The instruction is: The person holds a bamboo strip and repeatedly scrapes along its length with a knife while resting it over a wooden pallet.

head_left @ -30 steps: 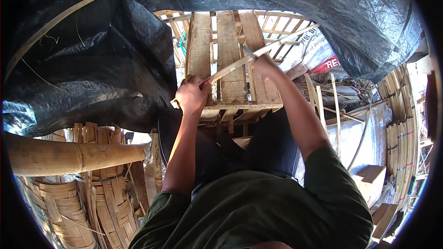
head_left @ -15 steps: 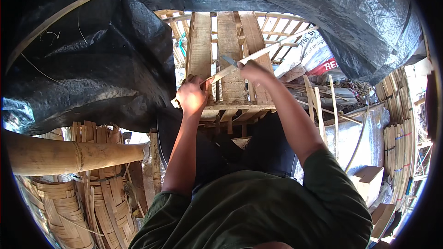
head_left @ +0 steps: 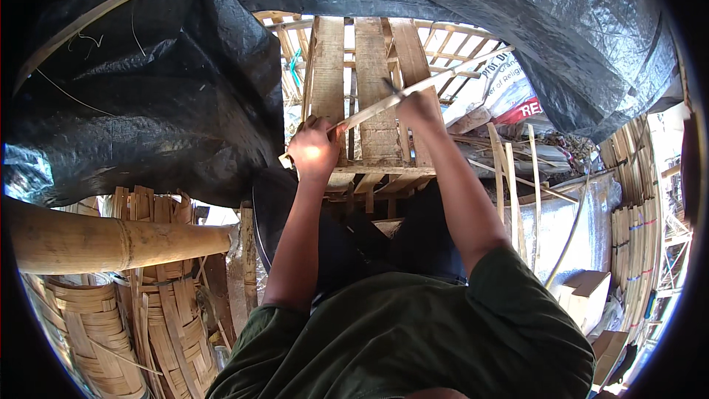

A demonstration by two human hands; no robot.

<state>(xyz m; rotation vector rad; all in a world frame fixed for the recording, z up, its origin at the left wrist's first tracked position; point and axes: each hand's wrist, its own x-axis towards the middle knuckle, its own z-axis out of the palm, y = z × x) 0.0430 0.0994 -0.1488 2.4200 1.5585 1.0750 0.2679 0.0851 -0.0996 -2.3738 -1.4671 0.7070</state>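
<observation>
A long pale strip of bamboo or wood (head_left: 461, 68) slants over a plank bench (head_left: 375, 52), from near left to far right. Close to its near end, my left hand (head_left: 313, 149) is closed around it. My right hand (head_left: 418, 109) grips a knife (head_left: 391, 87), whose handle is hidden in my fist. The dark blade sticks out to the upper left and lies against or just over the strip; whether it touches I cannot tell.
Black plastic sheeting (head_left: 155, 103) hangs at the left and overhead. A thick bamboo pole (head_left: 118, 244) juts in from the left above woven bamboo baskets (head_left: 88, 325). Thin strips (head_left: 509, 185) stand to the right, near a cardboard box (head_left: 583, 295) and bundled slats (head_left: 631, 244).
My right hand with the knife has moved a little right along the strip, away from my left hand, and the blade has turned. My left hand keeps its hold.
</observation>
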